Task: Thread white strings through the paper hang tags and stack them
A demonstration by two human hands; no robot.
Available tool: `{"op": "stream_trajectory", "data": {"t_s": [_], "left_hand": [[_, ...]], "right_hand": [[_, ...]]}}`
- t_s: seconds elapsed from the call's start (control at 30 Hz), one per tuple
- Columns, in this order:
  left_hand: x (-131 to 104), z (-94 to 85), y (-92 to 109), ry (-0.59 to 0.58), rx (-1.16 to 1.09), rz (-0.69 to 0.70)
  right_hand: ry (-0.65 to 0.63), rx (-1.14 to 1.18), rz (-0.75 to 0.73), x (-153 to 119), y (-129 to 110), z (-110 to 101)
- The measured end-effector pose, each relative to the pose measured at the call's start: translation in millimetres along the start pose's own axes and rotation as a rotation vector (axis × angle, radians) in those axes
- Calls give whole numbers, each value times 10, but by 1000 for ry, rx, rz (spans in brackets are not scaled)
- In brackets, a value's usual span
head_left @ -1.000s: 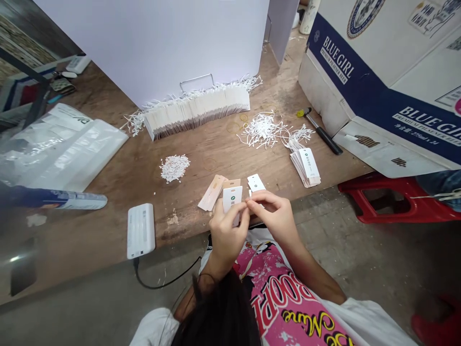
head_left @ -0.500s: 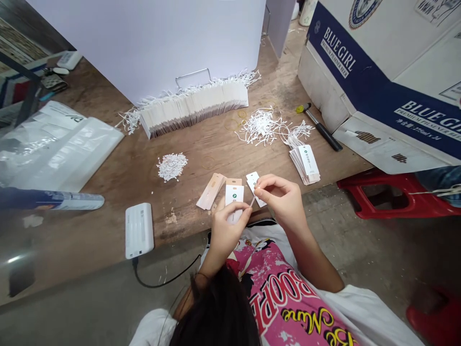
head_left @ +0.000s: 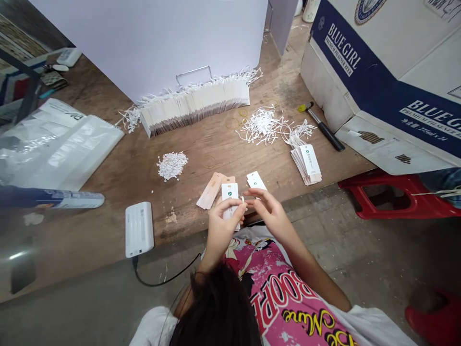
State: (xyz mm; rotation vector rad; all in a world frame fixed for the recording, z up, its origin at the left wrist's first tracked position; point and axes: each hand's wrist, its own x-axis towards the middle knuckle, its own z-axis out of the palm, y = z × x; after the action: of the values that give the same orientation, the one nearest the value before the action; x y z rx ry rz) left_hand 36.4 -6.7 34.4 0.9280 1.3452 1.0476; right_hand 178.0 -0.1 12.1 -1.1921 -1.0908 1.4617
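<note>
My left hand (head_left: 224, 222) is closed in a pinch near the table's front edge, with a small bit of white string (head_left: 242, 198) at its fingertips. Beside and partly under its fingers lies a white tag with a green logo (head_left: 229, 191). My right hand (head_left: 268, 207) is brought up against the left one, fingers bent; what they grip, if anything, is too small to make out. Just beyond it rests another white tag (head_left: 256, 181). Tan-backed tags (head_left: 211, 191) lie fanned out left of the white tag.
A long row of strung tags (head_left: 196, 108) stands below a pale panel (head_left: 154, 43). Loose strings (head_left: 262, 125), bundled tags (head_left: 306, 163), a hammer (head_left: 324, 129), white bits (head_left: 172, 166), a power bank (head_left: 139, 229) and a beer carton (head_left: 360, 72) surround the work area.
My right hand has moved left and down to meet my left hand, and the string between them is now mostly hidden. The white tag by my left hand has shifted slightly left.
</note>
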Motion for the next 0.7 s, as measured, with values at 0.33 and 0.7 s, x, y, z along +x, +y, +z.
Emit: {"op": "stream_trajectory", "data": {"t_s": [0.33,0.7], "left_hand": [[59,-9,-42,216,40,119],[22,56,32,208,141,217]], "right_hand": [[-25,16,33,-221,87,128],[-110,-213,-251,-173,-76,-30]]}}
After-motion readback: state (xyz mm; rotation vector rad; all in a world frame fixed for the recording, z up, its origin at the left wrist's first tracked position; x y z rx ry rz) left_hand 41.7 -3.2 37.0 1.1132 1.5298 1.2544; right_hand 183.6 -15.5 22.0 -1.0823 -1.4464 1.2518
